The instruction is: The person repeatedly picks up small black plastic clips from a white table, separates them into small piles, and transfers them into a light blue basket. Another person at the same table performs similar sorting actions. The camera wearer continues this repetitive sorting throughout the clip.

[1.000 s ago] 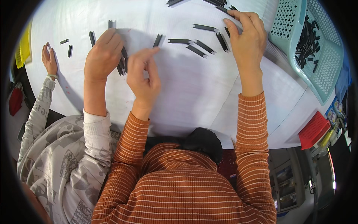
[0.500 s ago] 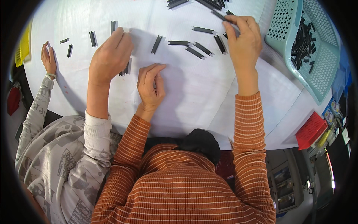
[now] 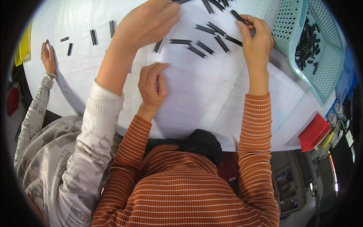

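My right hand (image 3: 258,38) pinches the near end of a short black grooved strip (image 3: 237,16) between thumb and fingers, at the right of the white-covered table. Just left of it lie several similar strips, among them a black strip (image 3: 216,28) and another black strip (image 3: 233,40) close below the fingers. My left hand (image 3: 152,85) rests on the table at the middle, fingers loosely curled in, and nothing shows in it. A co-worker's hand (image 3: 149,24) reaches across from the left, over the far strips, partly covering one.
A pale blue perforated basket (image 3: 293,56) holding many small black pieces stands at the right. A red basket (image 3: 314,132) sits at the table's right edge. The co-worker's other hand (image 3: 48,57) lies at far left, beside a yellow basket (image 3: 23,46) and several strips.
My right hand has shifted slightly right. A strip now lies left of it where none showed before. The co-worker's hand has swung right and farther away. My left hand has stayed put.
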A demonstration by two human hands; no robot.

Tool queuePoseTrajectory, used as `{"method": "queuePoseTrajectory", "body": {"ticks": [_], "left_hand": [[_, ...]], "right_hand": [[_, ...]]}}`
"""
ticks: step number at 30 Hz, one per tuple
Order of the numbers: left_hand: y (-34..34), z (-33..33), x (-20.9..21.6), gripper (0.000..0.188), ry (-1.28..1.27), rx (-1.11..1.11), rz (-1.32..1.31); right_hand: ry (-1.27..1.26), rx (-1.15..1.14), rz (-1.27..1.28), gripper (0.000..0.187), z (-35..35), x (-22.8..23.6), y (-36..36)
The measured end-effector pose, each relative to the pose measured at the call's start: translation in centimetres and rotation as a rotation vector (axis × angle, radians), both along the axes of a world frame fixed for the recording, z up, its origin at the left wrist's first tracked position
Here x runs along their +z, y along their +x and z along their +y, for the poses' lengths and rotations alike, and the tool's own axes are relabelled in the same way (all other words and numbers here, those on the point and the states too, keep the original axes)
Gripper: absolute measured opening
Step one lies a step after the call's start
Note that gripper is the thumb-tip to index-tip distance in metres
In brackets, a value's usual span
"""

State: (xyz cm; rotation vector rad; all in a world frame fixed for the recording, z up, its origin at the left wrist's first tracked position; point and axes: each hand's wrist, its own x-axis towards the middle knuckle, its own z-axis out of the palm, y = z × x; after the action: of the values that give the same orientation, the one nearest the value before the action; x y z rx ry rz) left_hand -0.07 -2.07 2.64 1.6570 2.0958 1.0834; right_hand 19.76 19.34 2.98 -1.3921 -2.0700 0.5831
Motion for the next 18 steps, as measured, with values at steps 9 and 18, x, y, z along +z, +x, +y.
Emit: {"method": "queuePoseTrajectory", "body": {"ticks": [9,18], "left_hand": [[0.2,-0.1,0.2,0.026,-0.028,0.012,0.009],[0.2,0.0,0.1,0.028,-0.016,0.016,-0.057]], "right_hand": [[-0.239,-0.111,0.033,0.015,-1.7,1.2,1.0],[-0.395,-0.185,-0.04,0.017,-0.8,0.8,1.5]]}}
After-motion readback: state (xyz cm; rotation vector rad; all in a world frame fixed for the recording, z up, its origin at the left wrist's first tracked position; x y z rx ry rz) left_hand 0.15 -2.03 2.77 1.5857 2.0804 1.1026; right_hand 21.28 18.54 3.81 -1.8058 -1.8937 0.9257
